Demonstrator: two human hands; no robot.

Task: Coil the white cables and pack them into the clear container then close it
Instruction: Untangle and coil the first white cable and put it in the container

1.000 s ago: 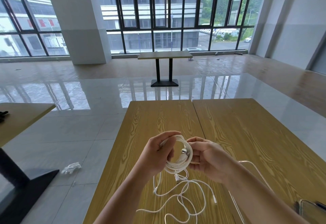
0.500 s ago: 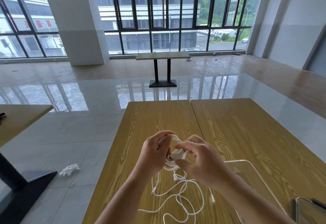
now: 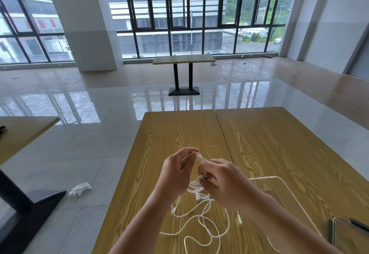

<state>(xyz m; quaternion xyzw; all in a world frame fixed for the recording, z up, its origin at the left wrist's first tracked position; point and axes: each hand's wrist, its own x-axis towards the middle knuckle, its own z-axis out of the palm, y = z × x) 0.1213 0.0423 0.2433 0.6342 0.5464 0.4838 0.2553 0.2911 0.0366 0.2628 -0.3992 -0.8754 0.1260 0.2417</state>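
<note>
Both my hands hold a coiled white cable (image 3: 194, 186) above the wooden table (image 3: 179, 134). My left hand (image 3: 176, 170) grips the coil's upper left side. My right hand (image 3: 225, 183) pinches the coil from the right, its fingers covering most of the loops. Loose white cables (image 3: 201, 225) lie tangled on the table below my hands, with plugs showing. The clear container (image 3: 279, 183) sits flat on the table to the right, partly hidden behind my right forearm.
A phone-like device (image 3: 351, 235) lies at the table's lower right edge. A second table (image 3: 18, 132) stands to the left with a black base on the floor. White scraps (image 3: 79, 188) lie on the tiles. Another table (image 3: 183, 60) stands far ahead.
My right hand has moved over the coil from the right and now covers it. The coil has sunk slightly lower between my hands. The view has tilted, showing more of the clear container.
</note>
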